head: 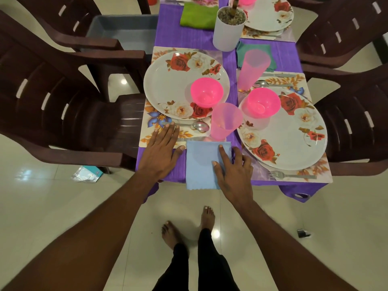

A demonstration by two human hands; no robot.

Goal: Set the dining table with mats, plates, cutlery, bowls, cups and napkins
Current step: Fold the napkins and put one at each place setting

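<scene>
Folded light-blue cloth napkin lies at near table edge, just below translucent pink plastic cup. Right hand presses napkin, fingers mostly straight. Left hand flat, released, left of napkin, thumb beside it.

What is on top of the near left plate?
A pink bowl sits on the plate, toward its right side, and looks empty. Painted roses show around it. Whatever lies under the bowl is covered.
</scene>
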